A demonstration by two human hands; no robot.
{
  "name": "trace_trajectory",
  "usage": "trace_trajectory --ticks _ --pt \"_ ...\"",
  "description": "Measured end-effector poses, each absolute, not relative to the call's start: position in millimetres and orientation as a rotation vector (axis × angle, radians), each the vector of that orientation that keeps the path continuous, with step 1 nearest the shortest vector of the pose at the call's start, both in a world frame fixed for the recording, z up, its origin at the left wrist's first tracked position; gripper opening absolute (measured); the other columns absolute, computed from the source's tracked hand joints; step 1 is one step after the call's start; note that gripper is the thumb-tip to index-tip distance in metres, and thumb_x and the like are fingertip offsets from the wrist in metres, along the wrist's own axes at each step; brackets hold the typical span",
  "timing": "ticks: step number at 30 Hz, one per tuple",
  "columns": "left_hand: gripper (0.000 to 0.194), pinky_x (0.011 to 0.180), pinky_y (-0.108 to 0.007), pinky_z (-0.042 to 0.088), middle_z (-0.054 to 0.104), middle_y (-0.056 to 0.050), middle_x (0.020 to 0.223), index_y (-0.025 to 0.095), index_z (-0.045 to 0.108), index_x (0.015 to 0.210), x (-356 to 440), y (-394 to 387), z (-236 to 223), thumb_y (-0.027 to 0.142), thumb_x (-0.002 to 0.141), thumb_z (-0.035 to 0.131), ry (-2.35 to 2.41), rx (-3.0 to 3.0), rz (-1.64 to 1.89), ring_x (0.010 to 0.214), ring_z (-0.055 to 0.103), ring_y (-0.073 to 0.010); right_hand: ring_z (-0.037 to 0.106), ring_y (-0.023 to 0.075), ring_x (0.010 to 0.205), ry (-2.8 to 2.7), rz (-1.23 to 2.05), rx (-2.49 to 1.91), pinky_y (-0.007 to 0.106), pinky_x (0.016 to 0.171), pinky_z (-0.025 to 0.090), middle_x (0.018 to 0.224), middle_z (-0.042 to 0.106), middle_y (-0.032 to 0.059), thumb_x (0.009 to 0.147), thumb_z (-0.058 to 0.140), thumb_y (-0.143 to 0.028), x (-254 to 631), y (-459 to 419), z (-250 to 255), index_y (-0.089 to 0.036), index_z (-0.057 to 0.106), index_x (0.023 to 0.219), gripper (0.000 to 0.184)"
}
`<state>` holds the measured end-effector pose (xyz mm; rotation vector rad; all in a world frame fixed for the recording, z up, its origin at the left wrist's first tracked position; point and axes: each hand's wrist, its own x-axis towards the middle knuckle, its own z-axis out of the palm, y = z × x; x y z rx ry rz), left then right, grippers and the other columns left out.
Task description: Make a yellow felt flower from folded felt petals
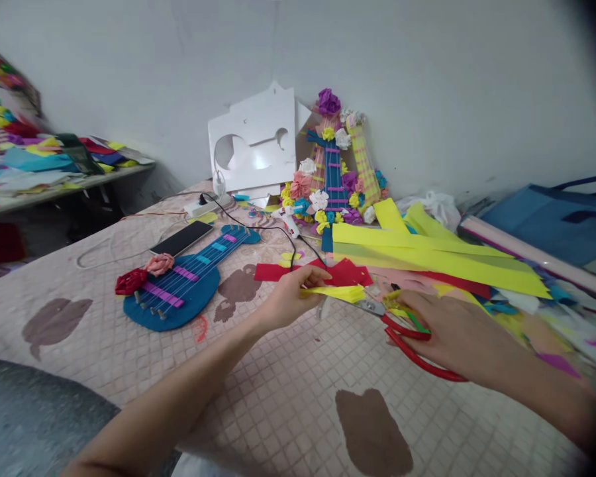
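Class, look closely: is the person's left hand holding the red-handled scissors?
No, the right hand holds the scissors; the left hand pinches a folded yellow strip.

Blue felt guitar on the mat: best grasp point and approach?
Probably the neck, pinched across its width from above. The blue felt guitar lies flat; the neck is narrow with both edges free. Two paper roses crowd the body's left edge, and both hands are busy elsewhere.
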<state>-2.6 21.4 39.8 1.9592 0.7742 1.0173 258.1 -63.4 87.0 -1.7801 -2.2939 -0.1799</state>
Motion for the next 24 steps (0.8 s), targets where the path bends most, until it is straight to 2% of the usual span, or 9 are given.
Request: trace_trajectory --ticks 5,13,20,24 --pt "0.027 0.066 -0.022 0.046 0.062 -0.002 0.083 0.014 0.061 0.097 -2 24 36 0.005 0.072 0.058 0.755 1.857 0.953 0.073 0.057 -0.0108 0.065 0.0290 0.064 -2.532 -0.391 -1.783 0.041 0.058 0.046 0.084 0.070 0.0087 0.078 0.056 -0.049 259 -62 92 -0.025 0.061 0.100 0.033" --pt "0.025 0.071 -0.025 0.046 0.064 -0.004 0.085 0.012 0.060 0.095 0 28 32 0.008 0.071 0.061 0.725 1.638 0.846 0.078 0.059 -0.0123 0.066 0.0279 0.069 -2.654 -0.437 -1.740 0.038 0.057 0.046 0.092 0.070 0.0094 0.082 0.051 -0.048 264 -61 98 -0.023 0.058 0.104 0.034" --pt "0.028 0.075 -0.026 0.045 0.064 -0.007 0.093 0.011 0.059 0.096 -2 39 30 0.012 0.069 0.067 0.625 1.470 0.691 0.082 0.060 -0.0131 0.065 0.0291 0.067 -2.686 -0.296 -1.773 0.037 0.052 0.042 0.078 0.068 0.0069 0.082 0.050 -0.049 264 -55 106 -0.024 0.057 0.095 0.030" --pt "0.034 0.074 -0.027 0.045 0.064 -0.005 0.090 0.013 0.059 0.099 -2 41 30 0.014 0.067 0.070 0.603 1.469 0.637 0.081 0.060 -0.0132 0.064 0.0280 0.067 -2.651 -0.258 -1.797 0.036 0.052 0.041 0.076 0.067 0.0063 0.084 0.046 -0.052 259 -54 111 -0.025 0.057 0.091 0.030"
